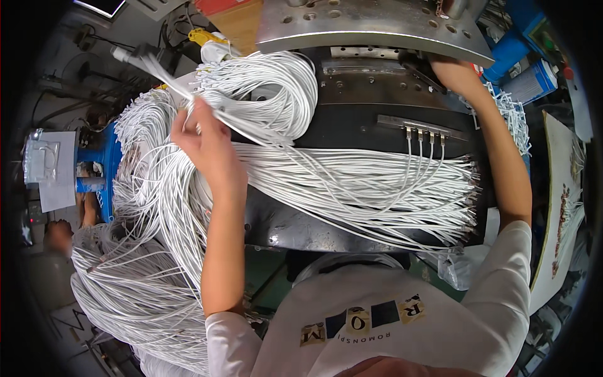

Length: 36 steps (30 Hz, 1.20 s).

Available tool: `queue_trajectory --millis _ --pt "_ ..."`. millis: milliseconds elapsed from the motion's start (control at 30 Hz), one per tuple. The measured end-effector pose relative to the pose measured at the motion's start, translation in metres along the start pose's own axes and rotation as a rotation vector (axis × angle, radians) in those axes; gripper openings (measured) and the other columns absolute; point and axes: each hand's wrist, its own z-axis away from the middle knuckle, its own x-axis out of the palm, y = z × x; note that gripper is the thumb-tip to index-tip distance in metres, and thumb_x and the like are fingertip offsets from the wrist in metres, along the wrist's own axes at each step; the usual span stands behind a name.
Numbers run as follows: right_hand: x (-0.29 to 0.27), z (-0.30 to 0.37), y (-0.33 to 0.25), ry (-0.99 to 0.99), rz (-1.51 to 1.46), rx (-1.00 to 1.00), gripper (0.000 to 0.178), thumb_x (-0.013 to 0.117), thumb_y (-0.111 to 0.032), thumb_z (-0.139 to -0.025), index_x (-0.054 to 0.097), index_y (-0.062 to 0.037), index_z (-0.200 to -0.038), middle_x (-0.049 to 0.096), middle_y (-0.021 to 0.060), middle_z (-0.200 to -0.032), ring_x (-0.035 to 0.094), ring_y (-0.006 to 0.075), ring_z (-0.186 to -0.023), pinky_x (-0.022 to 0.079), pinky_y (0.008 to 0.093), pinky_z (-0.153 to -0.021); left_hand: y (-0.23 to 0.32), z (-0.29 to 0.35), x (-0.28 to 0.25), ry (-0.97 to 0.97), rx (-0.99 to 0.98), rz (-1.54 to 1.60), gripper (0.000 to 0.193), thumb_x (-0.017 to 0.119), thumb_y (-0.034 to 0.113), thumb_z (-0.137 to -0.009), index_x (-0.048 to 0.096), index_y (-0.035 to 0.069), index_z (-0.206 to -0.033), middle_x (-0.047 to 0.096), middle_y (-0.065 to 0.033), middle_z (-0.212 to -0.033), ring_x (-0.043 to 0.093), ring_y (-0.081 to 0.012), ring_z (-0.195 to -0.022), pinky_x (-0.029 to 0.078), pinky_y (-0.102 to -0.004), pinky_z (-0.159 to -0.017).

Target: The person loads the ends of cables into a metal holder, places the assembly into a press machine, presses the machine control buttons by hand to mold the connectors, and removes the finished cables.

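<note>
My left hand (204, 141) is raised over the left part of the bench, fingers pinched on a few thin white cables (164, 78) that run up and left from it. A big bundle of white cables (352, 185) lies across the black machine bed (364, 122). Several cable ends sit plugged into a small metal fixture (424, 129) on the bed. My right hand (449, 70) reaches far up right, under the edge of the metal plate (370, 28), touching a dark lever or handle; its fingers are partly hidden.
Loops of white cable (138, 276) hang off the left side of the bench. Another coil (270, 94) rests behind my left hand. Blue containers (524, 75) stand at the upper right. A second person sits at the far left (59, 235).
</note>
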Motion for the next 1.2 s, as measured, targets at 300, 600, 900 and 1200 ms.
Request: queue_trajectory --millis 300,600,900,1200 --pt "-0.093 0.015 -0.063 -0.065 -0.427 0.132 0.02 0.067 -0.016 -0.096 0.063 0.0032 -0.1 0.06 0.0186 -0.102 0.057 0.0387 -0.097 0.047 0.0439 -0.083 -0.042 0.027 -0.015 -0.425 1.0 -0.473 0.03 0.064 0.021 -0.099 0.054 0.002 -0.121 0.056 -0.0072 -0.109 0.046 -0.0228 -0.111 0.034 -0.0385 -0.094" --pt "-0.154 0.071 -0.045 -0.501 -0.809 0.281 0.019 0.067 -0.01 -0.095 0.056 0.0023 -0.105 0.057 0.0172 -0.1 0.056 0.0387 -0.097 0.047 0.0422 -0.086 -0.018 0.029 0.016 -0.997 1.394 -0.745 0.02 0.072 0.017 -0.091 0.069 0.004 -0.105 0.066 -0.0108 -0.112 0.061 -0.0309 -0.118 0.037 -0.0441 -0.103" --pt "-0.142 0.054 -0.063 -0.46 -0.761 0.368 0.016 0.06 -0.008 -0.1 0.055 0.0028 -0.111 0.061 0.0235 -0.106 0.059 0.0443 -0.101 0.048 0.0466 -0.086 0.011 0.142 0.056 -1.378 0.691 -0.509 0.019 0.068 0.017 -0.095 0.069 0.0 -0.102 0.069 -0.0136 -0.102 0.065 -0.0345 -0.107 0.052 -0.0455 -0.09" --pt "-0.049 -0.005 -0.038 -0.228 -0.483 0.295 0.032 0.053 -0.016 -0.103 0.055 0.0029 -0.129 0.061 0.0279 -0.126 0.058 0.0438 -0.117 0.046 0.0472 -0.1 -0.033 0.097 0.099 -1.292 0.729 -0.601 0.02 0.06 0.016 -0.095 0.068 0.0 -0.086 0.068 -0.0188 -0.086 0.067 -0.0387 -0.085 0.053 -0.05 -0.079"
